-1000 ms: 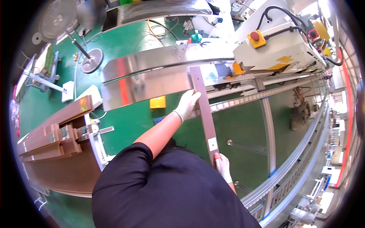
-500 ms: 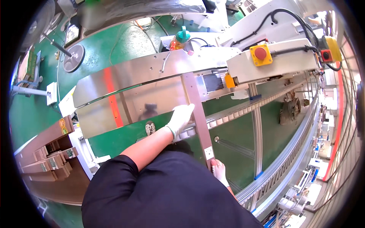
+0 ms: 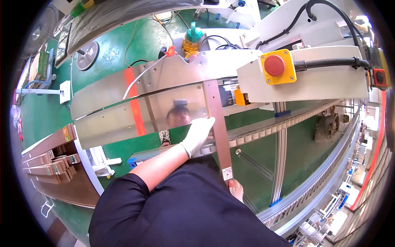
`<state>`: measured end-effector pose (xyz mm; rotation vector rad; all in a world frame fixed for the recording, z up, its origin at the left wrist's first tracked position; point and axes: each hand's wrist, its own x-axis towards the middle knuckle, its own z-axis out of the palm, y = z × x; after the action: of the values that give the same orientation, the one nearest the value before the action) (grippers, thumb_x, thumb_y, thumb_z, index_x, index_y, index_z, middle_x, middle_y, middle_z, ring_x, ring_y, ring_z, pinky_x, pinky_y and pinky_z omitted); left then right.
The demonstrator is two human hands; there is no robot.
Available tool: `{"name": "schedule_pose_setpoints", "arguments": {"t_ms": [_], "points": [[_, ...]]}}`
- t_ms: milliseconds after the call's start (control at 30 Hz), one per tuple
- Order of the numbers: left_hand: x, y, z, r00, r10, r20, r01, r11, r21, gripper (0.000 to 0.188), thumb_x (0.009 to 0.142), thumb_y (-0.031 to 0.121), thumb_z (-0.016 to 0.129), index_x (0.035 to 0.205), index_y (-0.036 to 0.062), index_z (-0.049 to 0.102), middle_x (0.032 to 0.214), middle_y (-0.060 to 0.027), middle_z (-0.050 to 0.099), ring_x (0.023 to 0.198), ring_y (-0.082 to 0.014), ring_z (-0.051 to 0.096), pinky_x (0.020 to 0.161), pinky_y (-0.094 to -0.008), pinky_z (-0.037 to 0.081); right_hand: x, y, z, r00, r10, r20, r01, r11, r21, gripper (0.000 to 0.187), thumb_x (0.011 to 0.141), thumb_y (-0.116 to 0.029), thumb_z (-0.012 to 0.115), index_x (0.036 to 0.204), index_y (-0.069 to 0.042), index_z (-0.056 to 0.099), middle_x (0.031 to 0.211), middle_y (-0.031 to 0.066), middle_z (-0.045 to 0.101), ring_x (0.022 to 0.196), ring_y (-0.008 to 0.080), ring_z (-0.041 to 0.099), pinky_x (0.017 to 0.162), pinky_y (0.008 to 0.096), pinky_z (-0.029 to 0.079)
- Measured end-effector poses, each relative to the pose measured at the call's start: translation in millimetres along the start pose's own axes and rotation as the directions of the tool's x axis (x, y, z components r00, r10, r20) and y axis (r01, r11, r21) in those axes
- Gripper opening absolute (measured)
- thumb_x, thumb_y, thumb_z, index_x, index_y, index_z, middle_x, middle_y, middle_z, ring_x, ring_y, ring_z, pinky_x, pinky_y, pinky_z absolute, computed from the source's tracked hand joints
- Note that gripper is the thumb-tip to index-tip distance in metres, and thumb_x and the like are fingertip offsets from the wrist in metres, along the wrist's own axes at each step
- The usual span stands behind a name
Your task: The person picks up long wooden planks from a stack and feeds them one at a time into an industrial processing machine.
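Observation:
A long, flat brown strip [image 3: 221, 144] lies with its far end over the polished metal table [image 3: 103, 125], and its near end reaches toward my body. White-gloved, my left hand [image 3: 197, 136] grips the strip's left edge near the middle. My right hand [image 3: 236, 190], its glove leaving fingertips bare, is closed around the near end beside a small white label [image 3: 227, 173]. Part of the right hand is hidden behind my body. Right of the strip's far end, an orange block [image 3: 241, 97] sits under the white machine housing [image 3: 329, 84].
A red stop button [image 3: 274, 66] on a yellow box tops the housing. A white roller track [image 3: 263, 132] runs right, above an aluminium frame [image 3: 279, 164]. Brown strips [image 3: 53, 164] lie stacked on a board at left. A teal-lidded bottle [image 3: 192, 38] stands behind the table.
My view has shifted, bringing the machine housing closer. Both hands keep hold of the brown strip, whose far end now appears nearer the orange block.

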<state>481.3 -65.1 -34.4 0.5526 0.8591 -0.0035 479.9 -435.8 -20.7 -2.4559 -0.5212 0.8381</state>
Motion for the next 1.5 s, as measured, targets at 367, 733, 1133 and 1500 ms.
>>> {"name": "schedule_pose_setpoints", "arguments": {"t_ms": [367,733,1133,1500], "points": [[48,-4,96,0.983,0.181,0.037,-0.183,0.917,0.356,0.039,0.111,0.034,0.055,0.096,-0.0002,0.066,0.086,-0.0037,0.068,0.077,-0.0112,0.064,0.071,-0.0293,0.056,52,64,-84,0.999,-0.010,0.035,0.010,1.000,0.008,0.052,0.109,-0.044,0.049,0.093,0.002,0.066,0.090,0.0262,0.066,0.086,0.0510,0.063,0.077,0.0513,0.051],[132,-38,197,0.990,0.118,0.079,-0.123,0.990,0.067,0.042,0.109,0.038,0.056,0.100,-0.0008,0.068,0.095,-0.0078,0.072,0.081,-0.0177,0.070,0.076,-0.0336,0.059,118,117,-169,0.994,0.103,-0.023,-0.099,0.986,0.132,0.051,0.108,-0.042,0.056,0.110,0.007,0.070,0.091,0.0179,0.072,0.086,0.0257,0.066,0.079,0.0389,0.052],[144,-88,138,0.767,0.155,0.622,-0.624,-0.040,0.780,0.042,0.097,0.039,0.062,0.118,0.0028,0.066,0.112,-0.0243,0.070,0.104,-0.0388,0.068,0.090,-0.0451,0.055,218,103,-224,0.705,-0.323,-0.631,0.052,0.911,-0.408,0.041,0.090,-0.021,0.077,0.125,0.000,0.070,0.125,0.0224,0.070,0.116,0.0406,0.065,0.103,0.0488,0.051],[-107,-79,-83,0.707,0.658,0.260,-0.049,-0.320,0.946,0.034,0.088,0.047,0.067,0.088,0.0134,0.070,0.076,-0.0118,0.069,0.075,-0.0356,0.070,0.066,-0.0493,0.054,190,-132,23,0.352,-0.894,0.279,0.933,0.310,-0.183,0.028,0.094,-0.035,0.069,0.108,-0.011,0.074,0.099,0.0121,0.074,0.091,0.0357,0.069,0.080,0.0492,0.052]]}}
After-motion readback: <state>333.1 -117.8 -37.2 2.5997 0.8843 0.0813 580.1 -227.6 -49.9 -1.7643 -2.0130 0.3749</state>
